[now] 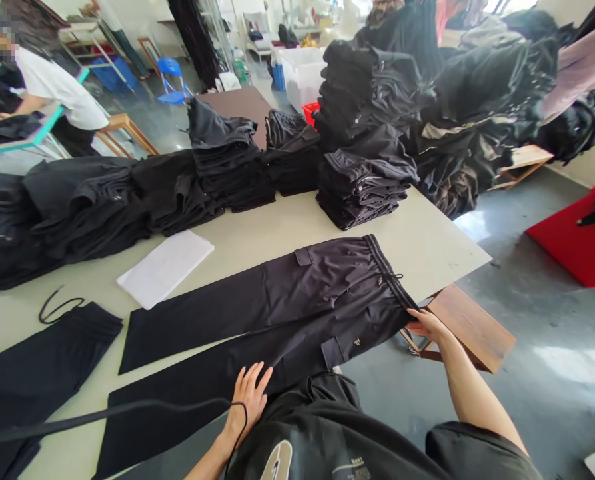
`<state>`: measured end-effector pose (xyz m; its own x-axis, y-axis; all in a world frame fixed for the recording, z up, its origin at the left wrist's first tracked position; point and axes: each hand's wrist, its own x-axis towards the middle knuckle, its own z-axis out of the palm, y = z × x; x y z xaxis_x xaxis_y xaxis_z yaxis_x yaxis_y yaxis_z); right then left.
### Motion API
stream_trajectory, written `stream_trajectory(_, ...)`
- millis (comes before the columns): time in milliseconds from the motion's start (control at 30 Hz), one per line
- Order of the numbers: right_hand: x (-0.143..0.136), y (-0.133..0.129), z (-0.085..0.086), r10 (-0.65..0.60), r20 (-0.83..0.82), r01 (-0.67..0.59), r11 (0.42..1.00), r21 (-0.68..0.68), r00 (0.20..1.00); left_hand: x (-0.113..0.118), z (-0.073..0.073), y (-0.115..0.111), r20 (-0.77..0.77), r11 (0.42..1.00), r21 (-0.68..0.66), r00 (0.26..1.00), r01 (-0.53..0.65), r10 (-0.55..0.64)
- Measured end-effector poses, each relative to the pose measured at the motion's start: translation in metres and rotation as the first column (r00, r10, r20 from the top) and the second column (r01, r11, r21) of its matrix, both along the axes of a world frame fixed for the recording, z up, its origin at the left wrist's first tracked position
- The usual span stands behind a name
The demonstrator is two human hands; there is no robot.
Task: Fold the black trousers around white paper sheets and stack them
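Note:
Black cargo trousers [272, 300] lie spread on the pale table [442, 247], legs to the left and gathered waistband to the right. My right hand [427, 325] grips the waistband's near corner at the table edge. Fingers spread, my left hand [250, 393] rests on the near trouser leg close to the front edge. A dark cord runs past my left wrist. White sheets [164, 267] sit beyond the trouser hems. At the left lies another dark garment [52, 360], with a loose black cord [60, 308] above it.
Stacks of folded black garments [362, 180] line the table's far side. A wooden stool [470, 327] stands by the right edge, and a red container [577, 233] is farther right. At the back left, a person in a white shirt [62, 90] leans over another table.

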<state>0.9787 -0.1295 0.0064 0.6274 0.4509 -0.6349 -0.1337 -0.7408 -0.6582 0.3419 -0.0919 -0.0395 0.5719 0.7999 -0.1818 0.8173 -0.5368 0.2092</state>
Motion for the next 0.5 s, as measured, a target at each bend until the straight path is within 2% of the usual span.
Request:
stream_trajectory(100,0.0,-0.003,0.004,-0.089,-0.121,0.097,0.993,0.06,0.989,0.004,-0.003,0.006,0.054,0.997,-0.042,0.997,0.06,-0.058)
stream_trajectory(167,0.003,0.001,0.012,-0.107,-0.144,0.13,0.978,0.163,0.984,0.003,-0.002,0.013,0.103,0.999,0.029,0.994,0.034,-0.036)
stream_trajectory(267,0.008,0.01,0.033,-0.035,-0.146,0.079,0.947,0.313,0.989,-0.007,0.003,0.02,0.186,0.98,0.197,0.982,-0.04,0.003)
stream_trajectory(333,0.007,0.017,0.049,0.012,-0.156,0.052,0.917,0.395,0.988,-0.018,0.008,0.018,0.214,0.962,0.255,0.976,-0.099,0.043)
stream_trajectory(400,0.003,0.024,0.063,0.101,-0.169,-0.01,0.883,0.468,0.98,-0.029,0.011,0.015,0.216,0.955,0.26,0.973,-0.143,0.087)
stream_trajectory(500,-0.005,0.034,0.076,0.286,-0.116,-0.196,0.851,0.488,0.951,-0.039,0.013,0.009,0.225,0.965,0.208,0.968,-0.162,0.114)
